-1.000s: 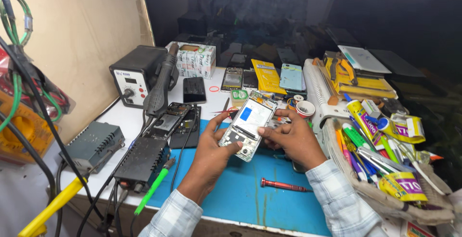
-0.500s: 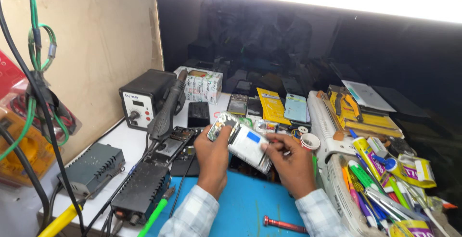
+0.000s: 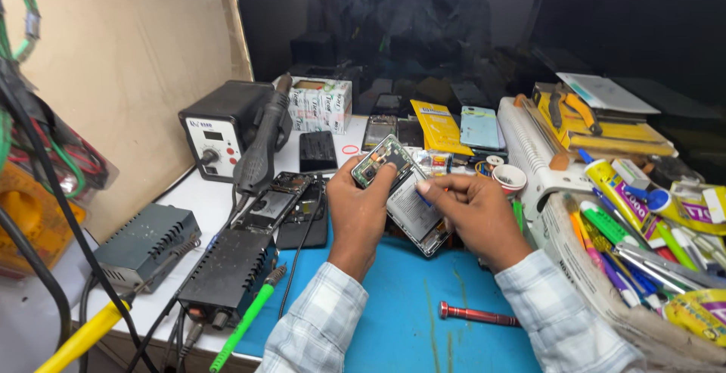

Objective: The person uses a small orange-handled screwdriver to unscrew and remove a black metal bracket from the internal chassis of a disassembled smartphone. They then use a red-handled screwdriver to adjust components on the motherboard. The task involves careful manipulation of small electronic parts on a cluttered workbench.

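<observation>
Head view: my left hand (image 3: 357, 210) had its grip pinched on the top end of an opened silver-framed smartphone with bare internals (image 3: 401, 191), held tilted over the blue rubber work mat (image 3: 408, 305) on the white counter (image 3: 204, 199). My right hand (image 3: 473, 214) had thumb and forefinger pressed together on the phone's right edge; couldn't tell if anything sat between them. A red-handled screwdriver (image 3: 478, 315) lay on the mat, near my right sleeve. A black hot-air station with grey handpiece (image 3: 227, 127) stood on the counter, left of my hands. A green-handled tool (image 3: 246, 316) lay by the black box with ribbed top (image 3: 227, 275).
</observation>
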